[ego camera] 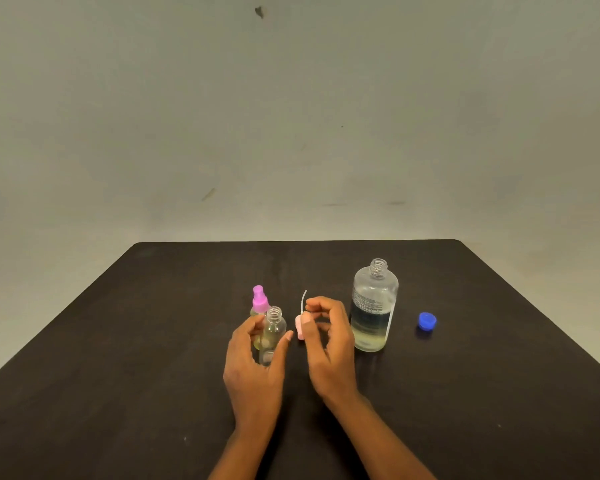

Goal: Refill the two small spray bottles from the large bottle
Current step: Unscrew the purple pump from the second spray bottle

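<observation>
Two small clear spray bottles stand left of centre on the dark table [153,341]. The rear one [257,311] carries its pink-purple spray head. The front one [273,327] has an uncapped neck and holds pale yellowish liquid; my left hand [253,368] curls round it, thumb on its right side. My right hand [329,341] pinches the pale pink spray head [299,329] just right of that bottle, its dip tube pointing up. The large clear bottle [374,306] stands uncapped to the right, about half full.
The large bottle's blue cap [427,321] lies on the table to the right of it. A plain wall rises behind the table's far edge.
</observation>
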